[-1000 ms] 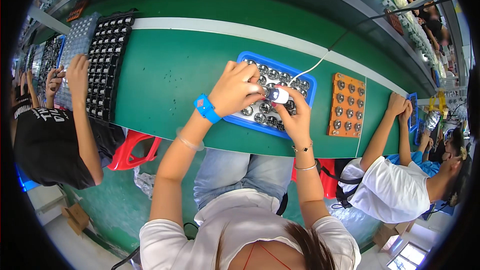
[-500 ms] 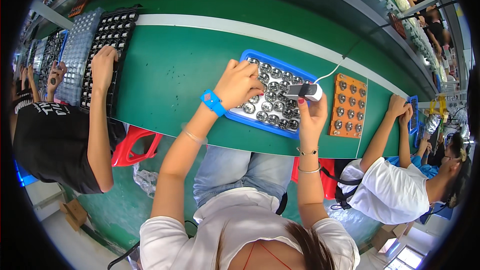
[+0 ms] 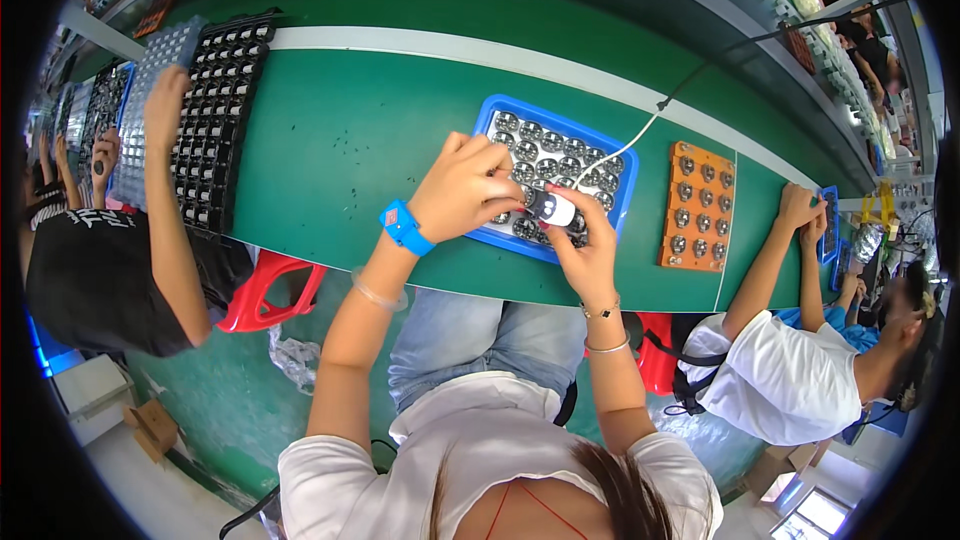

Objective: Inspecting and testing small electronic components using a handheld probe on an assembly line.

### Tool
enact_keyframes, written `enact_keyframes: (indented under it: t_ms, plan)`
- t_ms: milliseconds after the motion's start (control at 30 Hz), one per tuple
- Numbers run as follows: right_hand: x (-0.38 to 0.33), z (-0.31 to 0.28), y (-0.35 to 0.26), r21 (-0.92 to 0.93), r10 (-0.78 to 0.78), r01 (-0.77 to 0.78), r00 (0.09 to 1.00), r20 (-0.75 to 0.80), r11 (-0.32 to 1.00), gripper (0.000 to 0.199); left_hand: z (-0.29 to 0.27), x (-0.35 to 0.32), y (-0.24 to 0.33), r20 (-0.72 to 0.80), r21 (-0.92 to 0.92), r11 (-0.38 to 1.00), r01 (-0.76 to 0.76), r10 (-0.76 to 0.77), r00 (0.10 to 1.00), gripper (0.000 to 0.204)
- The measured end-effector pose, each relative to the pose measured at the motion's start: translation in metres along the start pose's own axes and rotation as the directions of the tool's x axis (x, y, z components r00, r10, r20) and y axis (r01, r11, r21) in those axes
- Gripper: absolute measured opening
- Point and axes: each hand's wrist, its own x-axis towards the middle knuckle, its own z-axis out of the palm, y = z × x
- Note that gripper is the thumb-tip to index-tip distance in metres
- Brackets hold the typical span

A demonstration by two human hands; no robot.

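Above a blue tray of round shiny metal-and-black parts, my two hands are close together. My right hand grips a small white-and-dark corded device, with a white cable rising from it. At the device's dark end, my left hand is closed, thumb and fingertips pinched together. Whatever is in that pinch is too small and covered to make out. Behind the hands, part of the tray and its nearer parts are hidden.
An orange block holding several round parts lies right of the tray. Black slotted trays stand at the left, near a co-worker's hand. Another co-worker's hands are at the right. The cable joins a dark cord.
My right hand has brought the corded device left and down, turning it, to my left fingertips. My left hand has shifted slightly down. The left co-worker's hand has moved up and left.
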Motion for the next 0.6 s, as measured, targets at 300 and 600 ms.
enact_keyframes:
  t_ms: [300,600]
  plan:
    - [-0.011,0.003,0.009,0.224,0.160,-0.138,0.984,-0.083,0.965,0.036,0.003,0.002,0.005,-0.019,0.010,1.000,0.003,-0.003,1.000,0.010]
    - [-0.020,-0.012,-0.004,0.308,0.169,-0.118,0.975,-0.143,0.944,0.038,0.007,-0.012,0.003,-0.032,-0.013,0.995,0.095,-0.095,0.995,0.016]
